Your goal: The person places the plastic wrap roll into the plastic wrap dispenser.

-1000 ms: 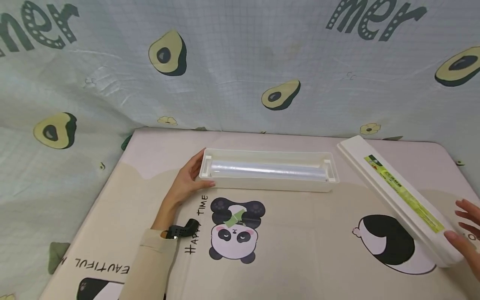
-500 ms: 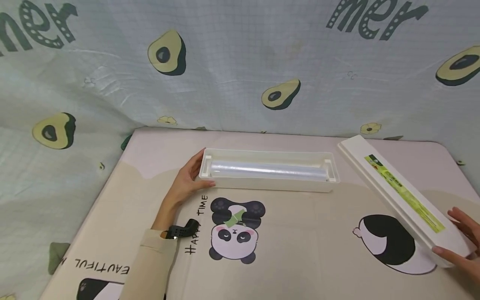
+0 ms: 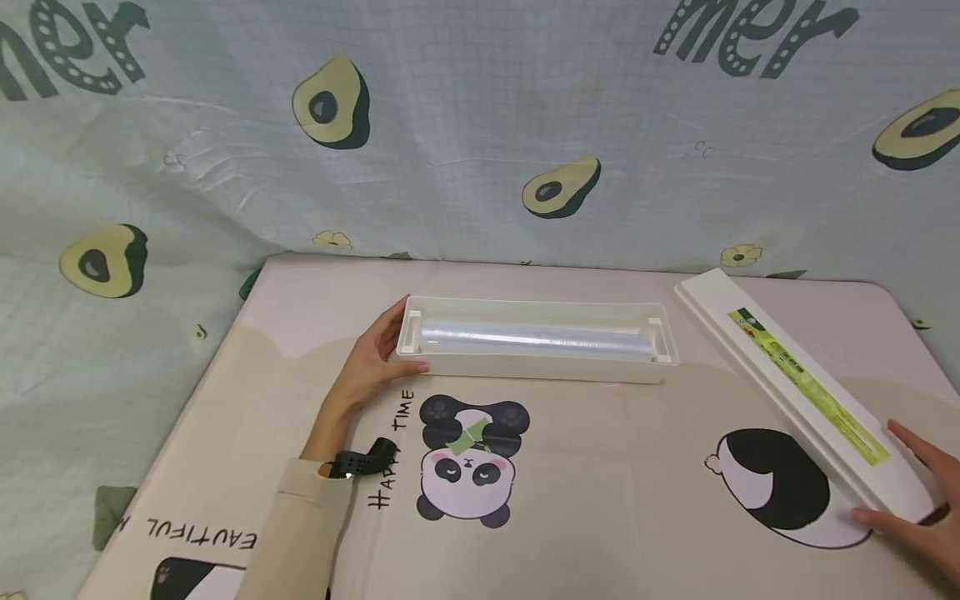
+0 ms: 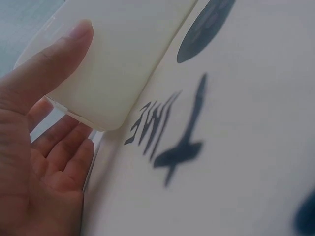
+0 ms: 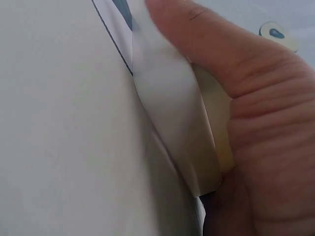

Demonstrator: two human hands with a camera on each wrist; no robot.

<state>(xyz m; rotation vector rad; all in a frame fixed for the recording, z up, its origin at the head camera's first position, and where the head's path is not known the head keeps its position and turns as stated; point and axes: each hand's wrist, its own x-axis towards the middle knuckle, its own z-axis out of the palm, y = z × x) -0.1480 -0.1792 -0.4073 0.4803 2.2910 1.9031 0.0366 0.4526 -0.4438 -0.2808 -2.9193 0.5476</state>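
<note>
A long white plastic box (image 3: pixel 540 367), top off, lies across the table with a roll of cling film (image 3: pixel 534 341) inside. My left hand (image 3: pixel 367 362) grips its left end, thumb on the near wall. In the left wrist view, the thumb presses the box wall (image 4: pixel 130 54) and the other fingers are under and behind its end. To the right, the white lid (image 3: pixel 813 417) with a green label (image 3: pixel 810 386) lies slantwise. My right hand (image 3: pixel 941 529) holds the lid's near end between thumb and fingers. Up close, the right thumb (image 5: pixel 206 39) lies along the lid's edge.
The table (image 3: pixel 600 492) wears a pale cover printed with a panda (image 3: pixel 468 492) and a dark-haired figure (image 3: pixel 802 483). A fabric sheet (image 3: pixel 450 125) with avocado prints hangs behind it. The left wrist carries a black strap (image 3: pixel 367 460).
My right hand has come in from the right edge and taken hold of the lid's near end. The left hand, the box and the lid stay about where they were.
</note>
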